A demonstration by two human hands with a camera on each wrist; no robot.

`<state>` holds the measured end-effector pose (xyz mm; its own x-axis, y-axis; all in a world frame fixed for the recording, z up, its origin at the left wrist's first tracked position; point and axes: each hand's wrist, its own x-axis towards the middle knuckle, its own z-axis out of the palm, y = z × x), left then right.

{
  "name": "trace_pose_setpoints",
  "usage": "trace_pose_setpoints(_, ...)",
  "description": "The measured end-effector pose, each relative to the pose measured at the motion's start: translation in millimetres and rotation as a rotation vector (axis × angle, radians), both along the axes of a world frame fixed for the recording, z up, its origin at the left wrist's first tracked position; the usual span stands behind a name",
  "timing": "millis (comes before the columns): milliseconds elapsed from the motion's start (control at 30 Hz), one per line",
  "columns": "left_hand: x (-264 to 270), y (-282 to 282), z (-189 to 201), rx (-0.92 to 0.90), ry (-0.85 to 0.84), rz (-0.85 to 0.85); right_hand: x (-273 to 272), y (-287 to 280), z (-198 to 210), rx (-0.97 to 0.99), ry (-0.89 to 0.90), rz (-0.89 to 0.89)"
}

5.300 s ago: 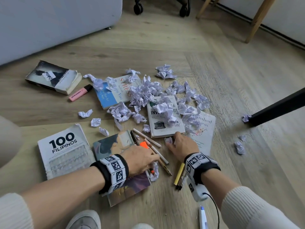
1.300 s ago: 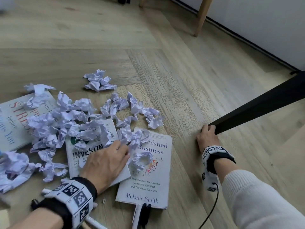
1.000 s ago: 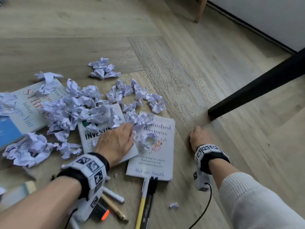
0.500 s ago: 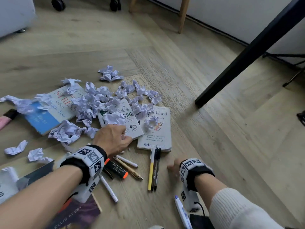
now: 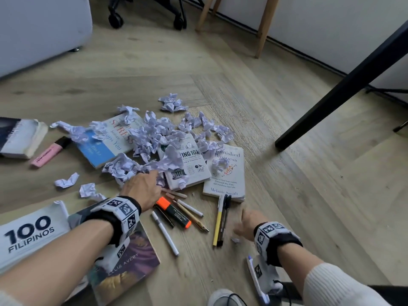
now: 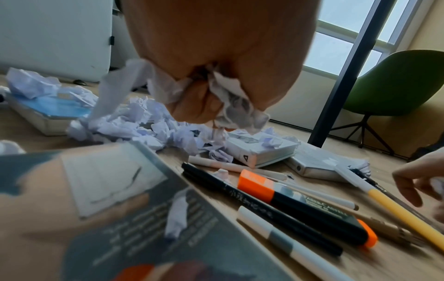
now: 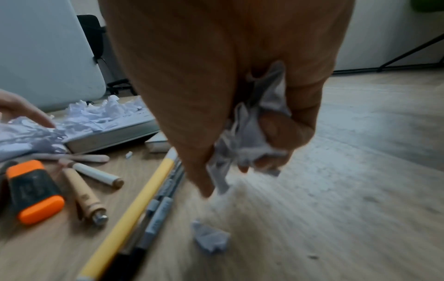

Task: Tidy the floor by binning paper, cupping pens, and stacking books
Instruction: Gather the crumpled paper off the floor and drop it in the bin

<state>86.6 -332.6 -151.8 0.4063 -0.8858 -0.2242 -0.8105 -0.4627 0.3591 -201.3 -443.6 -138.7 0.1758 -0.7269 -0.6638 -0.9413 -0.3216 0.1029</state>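
Crumpled paper balls (image 5: pixel 159 138) lie heaped over several books (image 5: pixel 189 166) on the wooden floor. My left hand (image 5: pixel 143 186) is at the near edge of the heap and grips crumpled paper (image 6: pixel 230 102) in its curled fingers. My right hand (image 5: pixel 247 224) hovers over the floor right of the pens and holds a wad of crumpled paper (image 7: pixel 250 144). A small paper ball (image 7: pixel 210 237) lies on the floor just below it. Several pens and markers (image 5: pixel 183 215), among them an orange highlighter (image 6: pixel 305 207) and a yellow pen (image 5: pixel 217 226), lie between my hands.
More books lie at left: "100 Filipinos" (image 5: pixel 28 235), a purple-covered book (image 5: pixel 123 266), a dark one (image 5: pixel 19 138), with a pink highlighter (image 5: pixel 48 152). A black table leg (image 5: pixel 340 89) slants at right. Wooden legs (image 5: pixel 263 25) and chair castors (image 5: pixel 114 18) stand behind. A blue-capped pen (image 5: pixel 256 281) lies near my shoe.
My right hand came back from the black table leg to the floor beside the pens, holding paper. My left hand drew back from the white book to the heap's near edge.
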Motion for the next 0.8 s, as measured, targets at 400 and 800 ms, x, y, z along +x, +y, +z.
trace_pose_setpoints(400, -1, -3, -1, -0.036, -0.026, 0.017, -27, 19, -7, -0.046, -0.169, 0.243)
trace_pose_setpoints(800, 49, 17, 16, -0.113, -0.107, 0.214, 130, -27, 43, -0.278, -0.658, 0.095)
